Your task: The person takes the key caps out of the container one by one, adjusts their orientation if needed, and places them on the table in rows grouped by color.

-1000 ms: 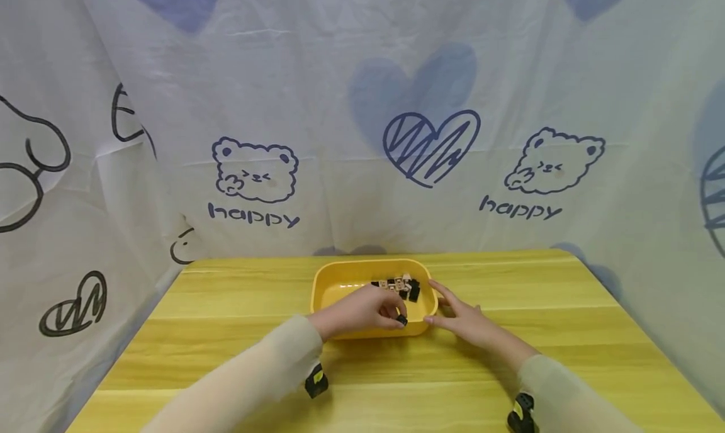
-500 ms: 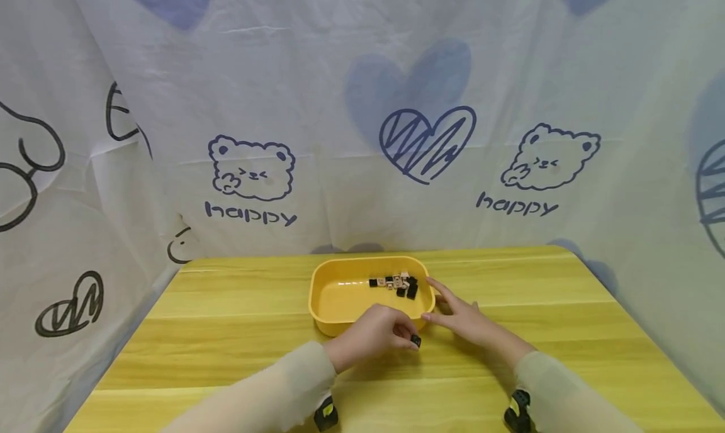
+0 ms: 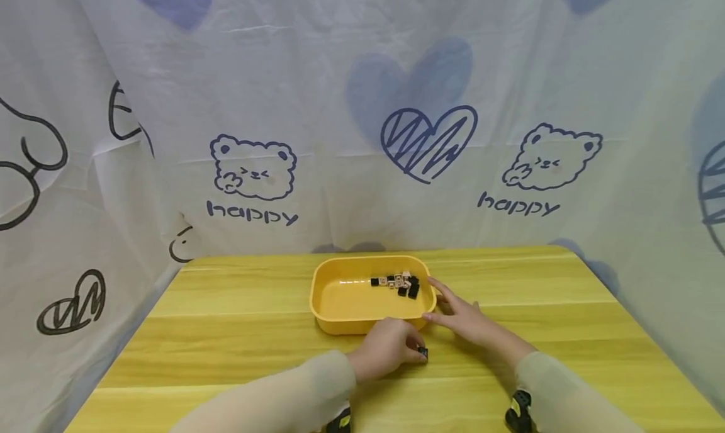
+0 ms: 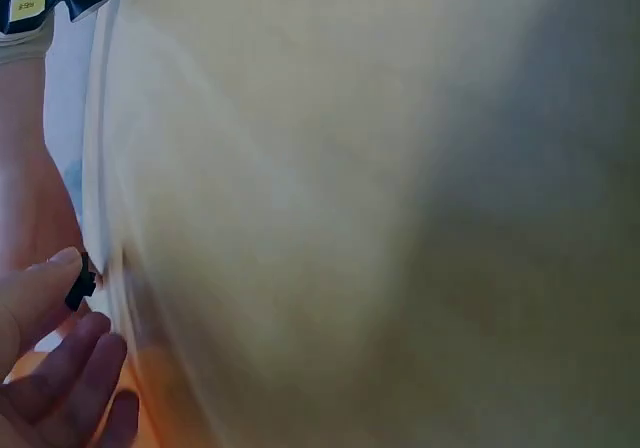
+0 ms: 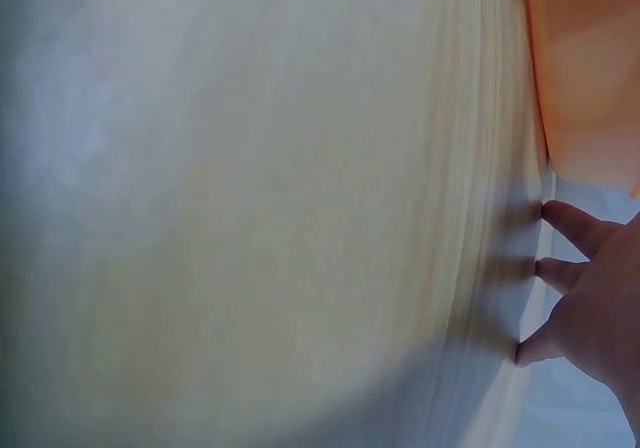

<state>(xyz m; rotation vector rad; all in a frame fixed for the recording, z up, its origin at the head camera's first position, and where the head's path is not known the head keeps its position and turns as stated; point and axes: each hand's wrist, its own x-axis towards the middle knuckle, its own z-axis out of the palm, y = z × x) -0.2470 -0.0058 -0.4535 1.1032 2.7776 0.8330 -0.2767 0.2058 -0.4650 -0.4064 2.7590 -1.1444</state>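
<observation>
My left hand (image 3: 386, 350) pinches a small black block (image 3: 423, 352) between thumb and fingers, just in front of the yellow bin (image 3: 334, 326). Seen closer in the left wrist view, the black block (image 4: 82, 284) has a stepped outline at the thumb's tip. My right hand (image 3: 467, 323) touches the bin's right end with spread, fairly straight fingers. In the right wrist view, several fingertips of the right hand (image 5: 600, 298) reach down to the tabletop beside the orange-looking bin wall (image 5: 590, 88). Several small black and pale blocks (image 3: 399, 283) lie at the right inside the bin.
The yellow wood-grain table (image 3: 226, 320) extends to both sides of the bin and in front of it. A pale printed cloth (image 3: 340, 187) hangs behind the table and along its sides. Each wrist wears a dark strapped device (image 3: 518, 411).
My left hand has come out over the bin's near rim toward me and to the right, bringing the black block along. The right hand has stayed at the bin's end.
</observation>
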